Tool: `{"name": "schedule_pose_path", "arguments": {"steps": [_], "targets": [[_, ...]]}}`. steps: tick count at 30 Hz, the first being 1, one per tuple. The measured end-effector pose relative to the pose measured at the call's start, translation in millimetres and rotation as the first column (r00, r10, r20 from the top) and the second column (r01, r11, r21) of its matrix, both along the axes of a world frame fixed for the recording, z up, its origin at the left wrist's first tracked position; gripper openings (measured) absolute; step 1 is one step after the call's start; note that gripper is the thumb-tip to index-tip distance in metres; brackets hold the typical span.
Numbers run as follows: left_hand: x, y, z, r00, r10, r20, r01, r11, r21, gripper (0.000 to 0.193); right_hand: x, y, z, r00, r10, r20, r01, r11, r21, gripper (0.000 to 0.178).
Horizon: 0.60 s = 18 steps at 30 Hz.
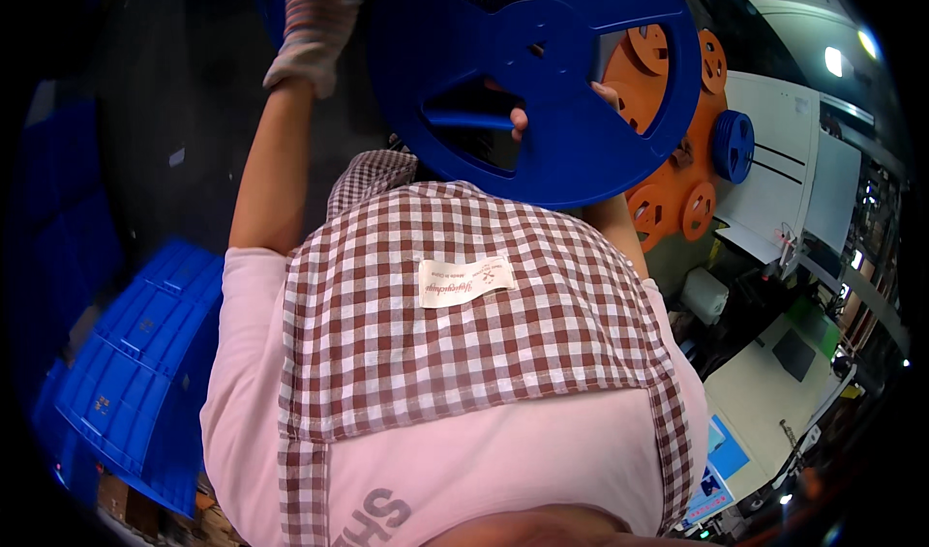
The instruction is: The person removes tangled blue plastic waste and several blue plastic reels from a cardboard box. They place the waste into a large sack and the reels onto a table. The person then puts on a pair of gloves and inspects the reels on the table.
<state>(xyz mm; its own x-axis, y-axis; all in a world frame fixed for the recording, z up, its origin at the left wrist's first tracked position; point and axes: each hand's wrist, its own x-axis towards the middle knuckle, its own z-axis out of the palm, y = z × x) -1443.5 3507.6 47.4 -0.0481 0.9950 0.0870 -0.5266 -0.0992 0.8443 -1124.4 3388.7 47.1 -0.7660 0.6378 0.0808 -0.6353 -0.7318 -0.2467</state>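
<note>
A dark floor (208, 73) is seen at the left, with a small white scrap (177, 157) lying on it. Blue crates (145, 325) are seen near it; whether they are set directly on the floor cannot be made out. At the right, orange reels (699, 210) are carried by an orange surface (699, 121), partly hidden. Below, on a pale table (745, 392), a dark flat item (794, 354) is laid beside a green patch (821, 326).

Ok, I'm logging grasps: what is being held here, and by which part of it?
The right hand holds the blue reel by the solid part between two openings, fingertips showing at its edges. Whether the left hand holds anything cannot be told.
</note>
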Motion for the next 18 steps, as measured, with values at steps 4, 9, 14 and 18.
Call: {"name": "schedule_pose_path", "arguments": {"steps": [4, 9, 14, 18], "targets": [[-27.0, -34.0, 11.0, 0.737, 0.039, -0.674, -0.129, 0.988, -0.083, 0.031, -12.3, 4.5, 24.0, 0.992, -0.123, -0.022, 0.123, 0.991, 0.043, 0.069], [-23.8, -63.1, -28.3, 0.985, 0.035, -0.172, -0.079, 0.963, -0.259, 0.035, -4.6, 20.5, -9.1, 0.998, 0.014, -0.059, -0.018, 0.998, -0.067, 0.071], [3.1, -95.2, 6.8, 0.961, -0.096, -0.261, 0.0, 0.938, -0.347, 0.05, -5.8, 30.3, -18.8, 0.999, 0.026, 0.028, -0.026, 1.0, -0.016, 0.056], [-13.1, -105.8, 8.7, 0.896, -0.239, -0.375, 0.089, 0.923, -0.375, 0.043, -18.4, 13.6, -0.6, 0.031, -0.634, 0.772, 0.246, 0.754, 0.609, 0.037]]}}
